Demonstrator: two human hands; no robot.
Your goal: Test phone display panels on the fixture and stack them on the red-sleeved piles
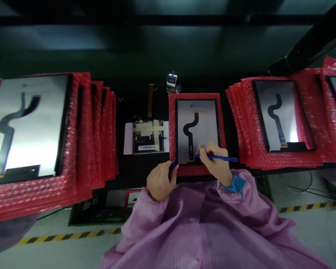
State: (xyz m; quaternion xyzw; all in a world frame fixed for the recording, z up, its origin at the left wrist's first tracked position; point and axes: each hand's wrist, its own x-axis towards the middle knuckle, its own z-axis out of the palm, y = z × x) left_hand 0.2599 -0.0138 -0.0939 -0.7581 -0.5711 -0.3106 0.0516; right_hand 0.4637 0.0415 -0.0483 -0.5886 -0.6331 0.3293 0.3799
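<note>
A display panel (205, 129) lies face down on red bubble wrap (172, 123) in front of me, with a black curved flex cable (188, 130) on its silvery back. My right hand (216, 161) is closed round a blue pen (226, 158). The pen's tip points left, at the lower end of the cable; whether it touches cannot be made out. At the panel's lower left corner, my left hand (160, 181) is closed on a small dark blue pen cap (172, 166). A blue band (236, 184) circles my right wrist.
Stacks of similar panels in red bubble wrap stand left (84, 149) and right (245, 130). Left of the middle panel lies a taped electronic unit (148, 136) on white sheets. A metal tally counter (172, 81) sits behind. A dark arm-like fixture (305, 43) reaches in at upper right.
</note>
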